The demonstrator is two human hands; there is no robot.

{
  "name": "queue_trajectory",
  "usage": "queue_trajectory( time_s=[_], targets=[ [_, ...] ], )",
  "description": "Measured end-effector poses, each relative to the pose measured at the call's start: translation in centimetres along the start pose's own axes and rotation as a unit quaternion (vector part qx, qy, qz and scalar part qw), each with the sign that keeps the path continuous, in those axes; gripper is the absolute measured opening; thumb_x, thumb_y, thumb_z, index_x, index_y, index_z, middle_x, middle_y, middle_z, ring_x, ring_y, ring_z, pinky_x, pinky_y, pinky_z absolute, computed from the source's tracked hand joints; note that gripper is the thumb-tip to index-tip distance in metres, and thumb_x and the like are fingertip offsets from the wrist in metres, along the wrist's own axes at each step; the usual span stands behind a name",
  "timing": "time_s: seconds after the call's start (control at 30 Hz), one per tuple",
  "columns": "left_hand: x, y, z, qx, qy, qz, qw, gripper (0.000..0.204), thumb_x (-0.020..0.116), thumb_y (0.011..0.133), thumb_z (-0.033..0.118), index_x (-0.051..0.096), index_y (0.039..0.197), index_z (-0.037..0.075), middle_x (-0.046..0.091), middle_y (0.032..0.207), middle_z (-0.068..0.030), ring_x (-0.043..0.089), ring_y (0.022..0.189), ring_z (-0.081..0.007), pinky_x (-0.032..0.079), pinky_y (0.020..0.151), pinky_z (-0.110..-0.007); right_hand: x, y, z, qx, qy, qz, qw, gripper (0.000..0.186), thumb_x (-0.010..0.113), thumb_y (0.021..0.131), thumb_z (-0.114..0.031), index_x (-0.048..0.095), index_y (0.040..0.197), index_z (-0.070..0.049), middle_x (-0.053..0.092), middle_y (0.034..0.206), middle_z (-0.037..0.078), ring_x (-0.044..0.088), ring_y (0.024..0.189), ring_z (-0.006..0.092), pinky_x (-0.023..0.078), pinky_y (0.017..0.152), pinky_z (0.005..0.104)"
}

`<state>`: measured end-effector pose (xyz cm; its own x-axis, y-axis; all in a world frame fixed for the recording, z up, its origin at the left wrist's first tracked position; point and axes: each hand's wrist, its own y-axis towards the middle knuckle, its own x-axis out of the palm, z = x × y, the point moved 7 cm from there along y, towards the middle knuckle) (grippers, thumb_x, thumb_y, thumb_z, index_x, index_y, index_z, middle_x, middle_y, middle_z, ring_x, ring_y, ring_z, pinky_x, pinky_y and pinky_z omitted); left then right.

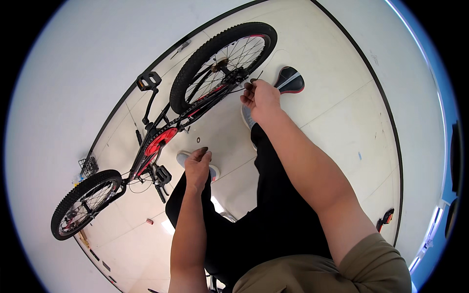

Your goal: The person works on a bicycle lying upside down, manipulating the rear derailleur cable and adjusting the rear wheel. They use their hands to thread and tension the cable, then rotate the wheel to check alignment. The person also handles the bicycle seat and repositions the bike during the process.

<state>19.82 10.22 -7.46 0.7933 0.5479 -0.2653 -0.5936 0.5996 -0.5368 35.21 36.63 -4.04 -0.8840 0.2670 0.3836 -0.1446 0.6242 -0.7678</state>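
A black bicycle (183, 117) with red parts stretches from upper middle to lower left. Beside its rear wheel (181, 73), near the hub and chain, my right hand (261, 97) is closed in a pinch. A thin dark wire-like piece (259, 75) shows at its darkened fingertips. My left hand (197, 168) hangs lower, below the chain and red chainring (160, 141), apart from the frame. Its fingers are pressed together; whatever may be between them is too small to make out. Just above them, a small dark ring (198, 140) shows against the floor.
A black saddle (290, 79) with red edging sits right of my right hand. The front wheel (87, 204) is at lower left, near a wire basket (88, 166). A small red piece (149, 221) lies on the pale floor. Black-and-red items (385, 219) rest at the right edge.
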Motion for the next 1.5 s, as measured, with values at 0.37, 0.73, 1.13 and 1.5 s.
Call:
queue_trajectory(
  time_s=[0.37, 0.73, 1.13, 1.5],
  targets=[
    [8.7, 2.2, 8.4, 0.075, -0.036, -0.016, 0.996, 0.035, 0.067, 0.096, 0.017, 0.067, 0.122, -0.006, 0.073, 0.106, -0.0106, 0.068, 0.091, -0.0168, 0.054, 0.083, -0.030, -6.4, 6.7, 5.4, 0.118, 0.101, 0.042, 0.987, 0.012, 0.046, 0.095, -0.007, 0.057, 0.095, -0.002, 0.060, 0.081, 0.008, 0.057, 0.071, 0.0212, 0.053, 0.072, 0.0421],
    [13.3, 5.3, 16.7, 0.278, 0.007, -0.019, 0.960, 0.022, 0.069, 0.089, 0.010, 0.070, 0.107, -0.002, 0.072, 0.100, -0.0189, 0.070, 0.090, -0.0334, 0.055, 0.080, -0.041, -5.6, 16.8, 4.1, 0.019, -0.104, -0.022, 0.994, 0.020, 0.045, 0.097, -0.003, 0.060, 0.109, 0.002, 0.063, 0.094, 0.013, 0.064, 0.087, 0.0282, 0.057, 0.082, 0.0450],
    [14.5, 5.6, 19.3, 0.268, -0.062, -0.101, 0.956, 0.018, 0.069, 0.086, 0.008, 0.069, 0.103, 0.003, 0.069, 0.093, -0.0142, 0.066, 0.087, -0.0349, 0.051, 0.074, -0.045, -8.5, 30.2, 7.9, -0.140, -0.589, -0.277, 0.746, 0.044, 0.050, 0.096, 0.006, 0.062, 0.136, -0.010, 0.060, 0.139, 0.007, 0.057, 0.125, 0.0226, 0.050, 0.105, 0.0367],
    [14.7, 6.3, 19.9, 0.251, -0.089, -0.095, 0.959, 0.020, 0.068, 0.088, 0.008, 0.069, 0.106, 0.001, 0.068, 0.094, -0.0148, 0.065, 0.090, -0.0337, 0.050, 0.078, -0.043, -1.6, 23.1, 7.6, -0.313, -0.806, -0.266, 0.426, 0.049, 0.055, 0.098, 0.001, 0.049, 0.145, -0.011, 0.054, 0.143, 0.008, 0.058, 0.122, 0.0176, 0.056, 0.094, 0.0305]
  ],
)
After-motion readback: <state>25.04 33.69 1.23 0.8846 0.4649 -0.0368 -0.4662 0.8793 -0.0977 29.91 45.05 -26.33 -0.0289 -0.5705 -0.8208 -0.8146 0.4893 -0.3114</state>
